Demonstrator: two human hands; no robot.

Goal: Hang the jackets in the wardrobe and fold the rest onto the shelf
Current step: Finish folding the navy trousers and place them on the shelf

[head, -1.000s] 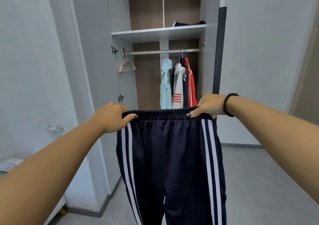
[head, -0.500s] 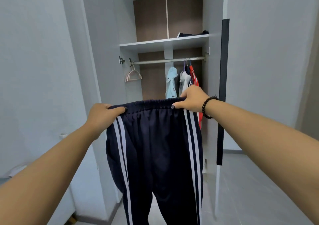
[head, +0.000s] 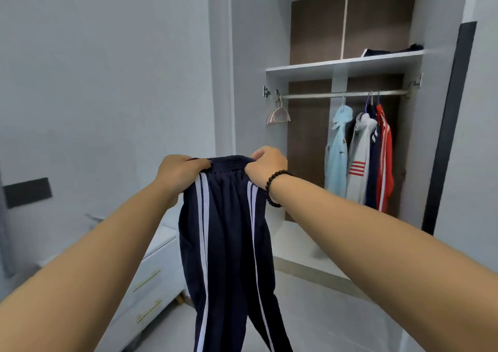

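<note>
One pair of navy pants (head: 229,230), four jackets (head: 361,157) hanging, one spare hanger (head: 279,114).
Left hand (head: 176,173) and right hand (head: 265,163) both clamp the bunched waistband, legs dangling below.

Four hanging jackets (head: 361,157), one empty hanger (head: 278,115), one pair of trousers (head: 229,243), one folded garment (head: 390,51), two hands (head: 177,172).

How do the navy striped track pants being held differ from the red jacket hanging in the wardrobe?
The navy track pants with white side stripes hang from two hands, left hand and right hand, gripping the waistband; the red jacket with white stripes hangs from a hanger on the metal rail. The pants are outside the wardrobe, the jacket inside. Both carry white stripes.
</note>
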